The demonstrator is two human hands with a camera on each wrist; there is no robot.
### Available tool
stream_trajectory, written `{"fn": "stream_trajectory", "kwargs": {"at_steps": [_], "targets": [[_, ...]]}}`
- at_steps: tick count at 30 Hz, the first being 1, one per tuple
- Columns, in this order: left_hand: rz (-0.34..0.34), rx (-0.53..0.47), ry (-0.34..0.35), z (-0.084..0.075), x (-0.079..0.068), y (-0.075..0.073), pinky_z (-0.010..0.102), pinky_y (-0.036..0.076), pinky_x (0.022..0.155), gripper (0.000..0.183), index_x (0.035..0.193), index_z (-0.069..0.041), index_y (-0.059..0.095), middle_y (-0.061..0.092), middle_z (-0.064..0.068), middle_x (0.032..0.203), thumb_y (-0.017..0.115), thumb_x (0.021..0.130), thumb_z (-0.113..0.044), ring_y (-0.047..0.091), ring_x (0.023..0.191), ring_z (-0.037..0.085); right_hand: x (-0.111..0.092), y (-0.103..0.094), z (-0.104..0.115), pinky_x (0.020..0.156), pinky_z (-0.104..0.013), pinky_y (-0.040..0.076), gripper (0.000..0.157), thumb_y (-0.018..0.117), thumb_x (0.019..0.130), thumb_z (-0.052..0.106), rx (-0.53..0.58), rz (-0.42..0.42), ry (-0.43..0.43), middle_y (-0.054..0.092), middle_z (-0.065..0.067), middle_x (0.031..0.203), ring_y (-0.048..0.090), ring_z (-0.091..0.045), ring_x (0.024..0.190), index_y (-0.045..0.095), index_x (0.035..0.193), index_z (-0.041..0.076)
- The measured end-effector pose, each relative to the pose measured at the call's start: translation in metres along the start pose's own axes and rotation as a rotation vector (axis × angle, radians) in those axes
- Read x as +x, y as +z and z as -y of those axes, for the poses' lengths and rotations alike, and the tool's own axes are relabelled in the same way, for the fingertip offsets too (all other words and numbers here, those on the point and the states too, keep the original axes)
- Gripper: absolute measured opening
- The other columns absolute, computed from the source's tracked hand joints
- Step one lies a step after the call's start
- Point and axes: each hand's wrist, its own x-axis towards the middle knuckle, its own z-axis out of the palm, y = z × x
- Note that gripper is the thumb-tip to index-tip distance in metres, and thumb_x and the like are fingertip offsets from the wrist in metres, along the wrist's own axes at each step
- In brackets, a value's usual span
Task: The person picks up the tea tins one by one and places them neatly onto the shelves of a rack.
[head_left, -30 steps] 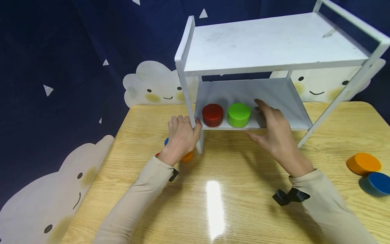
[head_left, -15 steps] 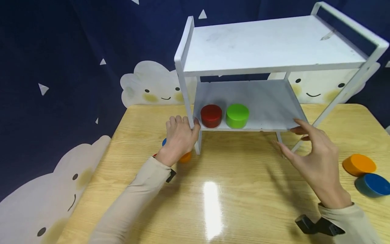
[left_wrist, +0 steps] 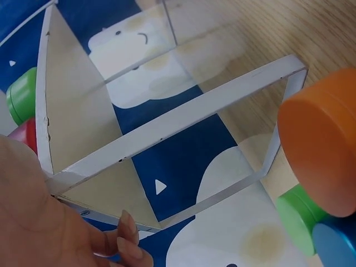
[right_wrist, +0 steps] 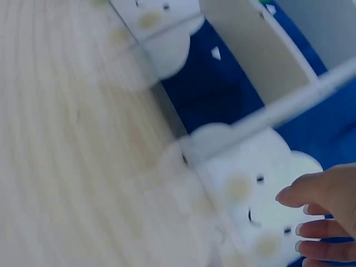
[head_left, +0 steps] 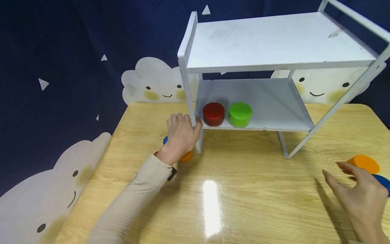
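Note:
My left hand [head_left: 181, 135] grips the left front post of a white two-tier shelf rack [head_left: 274, 42], at the lower tier's corner. A red round block [head_left: 213, 114] and a green round block [head_left: 240, 115] sit side by side on that tier, just right of my left thumb. Over the table at the right, my right hand [head_left: 361, 193] holds nothing, its thumb and fingers spread apart. Closest to it are an orange round block [head_left: 365, 164] and a blue one [head_left: 383, 184], partly hidden behind the hand.
Left of the rack, behind my left wrist, more blocks show in part: blue [head_left: 165, 140], orange [head_left: 186, 156] and red. The left wrist view has a large orange block [left_wrist: 322, 144] beside green [left_wrist: 300, 217] and blue ones. A dark blue cloud-patterned curtain [head_left: 61, 30] hangs behind the wooden table [head_left: 243, 189].
My right hand has moved from beside the green block on the lower tier, rightward and toward me, to near the orange and blue blocks. The left hand keeps its grip on the rack.

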Motion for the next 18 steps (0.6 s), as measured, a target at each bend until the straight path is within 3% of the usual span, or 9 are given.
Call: {"fn": "stream_trajectory", "kwargs": {"at_steps": [3, 6, 9, 11, 13, 14, 16, 18], "targets": [[0.005, 0.004, -0.002, 0.0, -0.001, 0.0, 0.04, 0.032, 0.07, 0.05, 0.069, 0.0, 0.046, 0.041, 0.014, 0.072, 0.029, 0.1, -0.035, 0.037, 0.074, 0.032, -0.006, -0.003, -0.017, 0.081, -0.037, 0.044, 0.041, 0.075, 0.076, 0.0, -0.025, 0.039, 0.133, 0.06, -0.037, 0.105, 0.055, -0.053, 0.094, 0.062, 0.112, -0.014], [0.035, 0.008, -0.013, 0.001, -0.002, 0.0, 0.04, 0.031, 0.072, 0.05, 0.07, -0.001, 0.046, 0.041, 0.014, 0.074, 0.027, 0.101, -0.035, 0.036, 0.076, 0.032, -0.012, -0.005, -0.03, 0.094, -0.059, 0.039, 0.041, 0.072, 0.077, -0.007, 0.004, 0.032, 0.173, 0.057, -0.04, 0.109, 0.051, -0.056, 0.098, 0.059, 0.114, -0.017], [0.046, 0.002, -0.016, 0.001, -0.003, 0.001, 0.04, 0.031, 0.073, 0.049, 0.071, -0.001, 0.046, 0.041, 0.014, 0.075, 0.026, 0.101, -0.035, 0.036, 0.078, 0.032, -0.018, -0.005, -0.042, 0.106, -0.032, 0.036, 0.038, 0.07, 0.078, -0.008, 0.032, -0.027, 0.152, 0.057, -0.04, 0.107, 0.051, -0.055, 0.096, 0.059, 0.112, -0.017], [0.043, 0.003, -0.011, 0.002, -0.004, 0.001, 0.04, 0.031, 0.073, 0.049, 0.071, -0.001, 0.046, 0.041, 0.014, 0.075, 0.026, 0.101, -0.035, 0.036, 0.078, 0.032, -0.024, -0.003, -0.048, 0.106, -0.023, 0.029, 0.037, 0.068, 0.083, -0.002, 0.047, -0.052, 0.181, 0.056, -0.039, 0.109, 0.051, -0.053, 0.102, 0.057, 0.115, -0.017], [0.043, 0.0, -0.011, 0.002, -0.004, 0.002, 0.04, 0.031, 0.073, 0.049, 0.071, -0.001, 0.046, 0.041, 0.014, 0.074, 0.026, 0.101, -0.035, 0.036, 0.078, 0.032, -0.03, -0.002, -0.052, 0.103, -0.017, 0.024, 0.042, 0.066, 0.086, 0.005, 0.068, -0.061, 0.268, 0.054, -0.037, 0.117, 0.05, -0.047, 0.111, 0.054, 0.122, -0.014], [0.043, -0.001, -0.013, 0.002, -0.005, 0.002, 0.04, 0.031, 0.072, 0.049, 0.071, -0.001, 0.046, 0.041, 0.014, 0.074, 0.026, 0.101, -0.035, 0.036, 0.078, 0.032, -0.031, -0.001, -0.053, 0.107, -0.023, 0.024, 0.044, 0.065, 0.089, 0.009, 0.069, -0.059, 0.309, 0.051, -0.037, 0.122, 0.048, -0.047, 0.117, 0.052, 0.125, -0.012], [0.044, -0.009, -0.016, 0.002, -0.005, 0.002, 0.041, 0.031, 0.073, 0.049, 0.071, -0.001, 0.046, 0.041, 0.014, 0.075, 0.026, 0.101, -0.036, 0.036, 0.078, 0.032, -0.034, 0.0, -0.056, 0.107, -0.025, 0.026, 0.046, 0.065, 0.089, 0.015, 0.099, -0.079, 0.379, 0.055, -0.016, 0.125, 0.048, -0.025, 0.121, 0.054, 0.128, -0.006], [0.045, -0.026, -0.024, 0.001, -0.005, 0.002, 0.041, 0.031, 0.073, 0.05, 0.071, -0.001, 0.046, 0.041, 0.014, 0.075, 0.026, 0.1, -0.036, 0.036, 0.078, 0.032, -0.033, -0.001, -0.062, 0.102, -0.018, 0.024, 0.045, 0.066, 0.089, 0.031, 0.125, -0.111, 0.389, 0.053, 0.011, 0.124, 0.045, -0.002, 0.117, 0.059, 0.127, 0.008]]}}
